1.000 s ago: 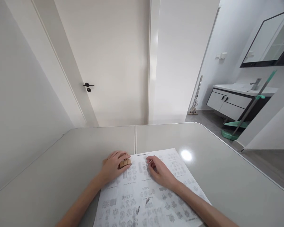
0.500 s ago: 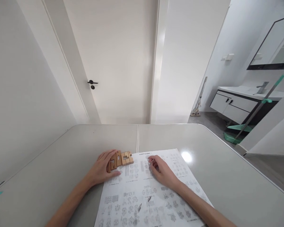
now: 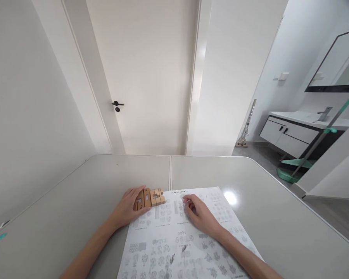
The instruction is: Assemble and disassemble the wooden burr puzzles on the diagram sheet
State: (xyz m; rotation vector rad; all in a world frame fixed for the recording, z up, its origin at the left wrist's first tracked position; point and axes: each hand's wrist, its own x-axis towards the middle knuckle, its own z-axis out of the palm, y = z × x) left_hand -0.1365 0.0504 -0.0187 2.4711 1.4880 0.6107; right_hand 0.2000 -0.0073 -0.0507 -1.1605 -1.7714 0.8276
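Several notched wooden puzzle pieces (image 3: 156, 197) lie side by side in a row at the upper left edge of a printed sheet. My left hand (image 3: 130, 205) is wrapped round the left end of the row, fingers along the far side and thumb along the near side. Part of the leftmost piece is hidden under it. The white paper sheet (image 3: 163, 232) carries rows of small grey diagrams, too faint to read. On its upper middle rests my right hand (image 3: 202, 215), fingers curled inward, with nothing visible in them and apart from the wooden pieces.
The pale table (image 3: 267, 228) has a seam (image 3: 170, 174) running away from me. Behind it stand a white door (image 3: 151, 77) and walls. At the right are a sink cabinet (image 3: 291, 131), a mop (image 3: 247, 126) and a green dustpan (image 3: 287, 175).
The whole view has shifted slightly, so everything appears a little lower. My left thumb lies closer to the wooden pieces. My right hand stays nearly in place on the sheet.
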